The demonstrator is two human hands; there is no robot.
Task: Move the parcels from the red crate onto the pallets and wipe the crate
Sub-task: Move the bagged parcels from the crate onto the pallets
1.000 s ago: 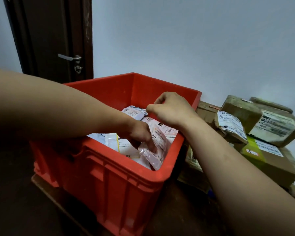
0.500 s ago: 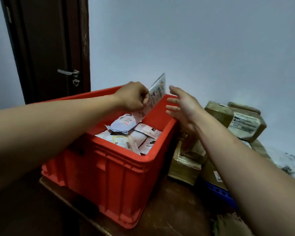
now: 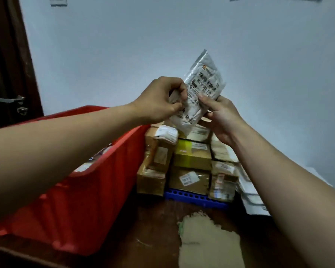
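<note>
Pinching a white parcel point(image 3: 201, 84) between curled fingers and thumbs, the left hand point(image 3: 161, 102) and right hand point(image 3: 223, 118) hold it; stacked boxes point(image 3: 191, 157) at six o'clock, red crate point(image 3: 97, 171) at eight.

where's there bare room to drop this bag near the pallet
Bare brown surface lies between the red crate and the tan sheet, in front of the blue pallet. The pallet is crowded with stacked boxes; white flat parcels crowd its right.

Dim, flat indoor light; blurred, distorted edges.
</note>
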